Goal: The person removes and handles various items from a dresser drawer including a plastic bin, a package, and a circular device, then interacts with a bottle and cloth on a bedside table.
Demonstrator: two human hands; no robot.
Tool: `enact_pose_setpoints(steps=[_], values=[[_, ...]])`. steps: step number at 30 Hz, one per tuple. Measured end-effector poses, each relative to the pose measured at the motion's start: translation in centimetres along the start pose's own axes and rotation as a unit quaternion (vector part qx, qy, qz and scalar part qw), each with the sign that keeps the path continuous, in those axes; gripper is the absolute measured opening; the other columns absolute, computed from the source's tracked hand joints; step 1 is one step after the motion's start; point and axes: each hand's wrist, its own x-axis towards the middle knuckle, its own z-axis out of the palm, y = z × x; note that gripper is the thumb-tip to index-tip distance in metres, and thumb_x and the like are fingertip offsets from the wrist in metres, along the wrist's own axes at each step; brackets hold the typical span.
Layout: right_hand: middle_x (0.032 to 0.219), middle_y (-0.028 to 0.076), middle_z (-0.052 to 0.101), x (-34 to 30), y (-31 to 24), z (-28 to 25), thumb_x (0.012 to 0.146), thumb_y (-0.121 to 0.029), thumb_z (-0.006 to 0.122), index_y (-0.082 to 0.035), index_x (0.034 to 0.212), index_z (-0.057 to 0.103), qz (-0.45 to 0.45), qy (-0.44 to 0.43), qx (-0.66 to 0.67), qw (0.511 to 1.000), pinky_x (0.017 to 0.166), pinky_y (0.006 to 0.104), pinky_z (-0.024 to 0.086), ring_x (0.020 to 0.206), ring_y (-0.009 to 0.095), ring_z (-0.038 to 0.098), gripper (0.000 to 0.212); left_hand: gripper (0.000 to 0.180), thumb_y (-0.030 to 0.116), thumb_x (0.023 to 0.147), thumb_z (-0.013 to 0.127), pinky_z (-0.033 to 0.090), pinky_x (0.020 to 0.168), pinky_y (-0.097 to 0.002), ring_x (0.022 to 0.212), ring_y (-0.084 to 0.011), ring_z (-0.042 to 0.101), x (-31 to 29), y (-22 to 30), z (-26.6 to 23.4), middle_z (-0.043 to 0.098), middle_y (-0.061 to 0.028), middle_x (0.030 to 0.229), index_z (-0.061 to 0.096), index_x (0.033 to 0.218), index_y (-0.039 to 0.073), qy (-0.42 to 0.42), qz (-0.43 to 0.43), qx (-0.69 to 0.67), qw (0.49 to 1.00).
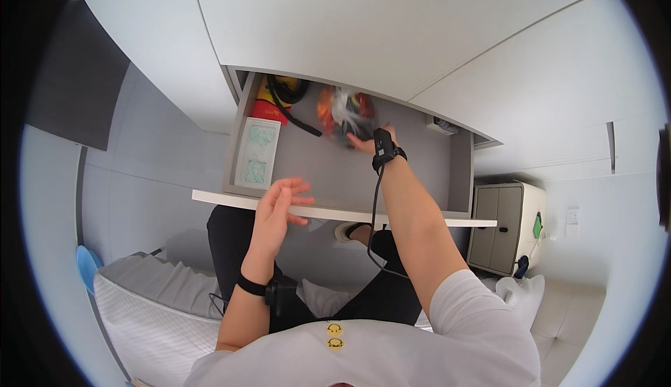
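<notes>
In the pulled-out grey drawer (300, 170), a clear plastic bag (344, 111) with orange, red and dark contents is blurred by motion. My right hand (365, 142) grips the bag at its near right side; part of the fingers is hidden or smeared. My left hand (281, 209) hovers over the white front edge of the drawer, its fingers apart and nothing in it. Beyond it, along the drawer's left wall, lies a white tray (269, 125) holding two pale green bundles.
A black strap or belt (297, 118) and a red and yellow package (269, 111) lie in the drawer's far left corner. A small box (439, 127) sits in the far right corner. White cabinet fronts rise behind. To the right stands a small cabinet (493, 226); a bed (154, 310) is at lower left.
</notes>
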Motion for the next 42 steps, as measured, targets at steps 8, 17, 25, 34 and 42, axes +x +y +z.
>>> enact_pose_setpoints(steps=[8, 17, 25, 34, 42], values=[[0.146, 0.02, 0.025, -2.9, 0.9, 1.4, 0.098, -0.05, 0.036, -0.005, 0.144, 0.021, -0.281, -0.17, -0.022, 0.944, 0.108, 0.0464, 0.031, 0.134, 0.033, 0.032, 0.066, 0.043, 0.035, 0.101, 0.036, 0.053, 0.065, -0.0269, 0.101, -0.022, 0.062, -0.6, 0.4, -0.2, 0.059, -0.0153, 0.119, 0.05, 0.122, 0.0, 0.005, 0.016, 0.034, 0.999], [0.108, 0.013, 0.053, -19.6, -3.4, -14.7, 0.099, -0.037, 0.041, -0.002, 0.107, 0.051, -0.389, -0.242, 0.099, 0.883, 0.083, 0.0382, 0.046, 0.096, 0.024, 0.052, 0.037, 0.041, 0.036, 0.1, 0.043, 0.048, 0.084, -0.0326, 0.113, -0.0206, 0.054, -2.1, -0.9, 2.4, 0.059, -0.0105, 0.119, 0.056, 0.119, 0.003, -0.015, 0.019, 0.08, 0.996], [0.071, 0.004, 0.057, -27.7, -6.7, -37.9, 0.093, -0.023, 0.051, -0.009, 0.083, 0.057, -0.602, -0.06, 0.267, 0.75, 0.056, 0.0302, 0.043, 0.063, 0.017, 0.053, 0.019, 0.048, 0.042, 0.099, 0.04, 0.042, 0.091, -0.0348, 0.114, -0.0233, 0.053, -4.8, -1.0, 3.9, 0.056, -0.0134, 0.126, 0.05, 0.127, 0.003, -0.115, 0.031, 0.118, 0.986], [0.067, 0.005, 0.053, -32.9, -3.4, -63.5, 0.086, -0.022, 0.058, -0.007, 0.089, 0.049, -0.642, 0.217, 0.441, 0.588, 0.043, 0.0296, 0.041, 0.052, 0.017, 0.052, 0.018, 0.053, 0.047, 0.098, 0.04, 0.039, 0.093, -0.0352, 0.116, -0.0242, 0.053, -7.2, -1.6, 9.9, 0.055, -0.0133, 0.127, 0.049, 0.129, 0.004, -0.209, 0.025, 0.177, 0.961], [0.083, 0.017, 0.059, -32.2, -4.1, -68.9, 0.093, -0.038, 0.052, 0.004, 0.098, 0.049, -0.44, -0.048, 0.576, 0.687, 0.069, 0.0379, 0.054, 0.073, 0.028, 0.06, 0.042, 0.056, 0.051, 0.098, 0.037, 0.037, 0.095, -0.0378, 0.114, -0.0235, 0.053, -8.1, -2.6, 12.4, 0.056, -0.0128, 0.127, 0.049, 0.129, 0.006, -0.245, 0.024, 0.196, 0.949]])
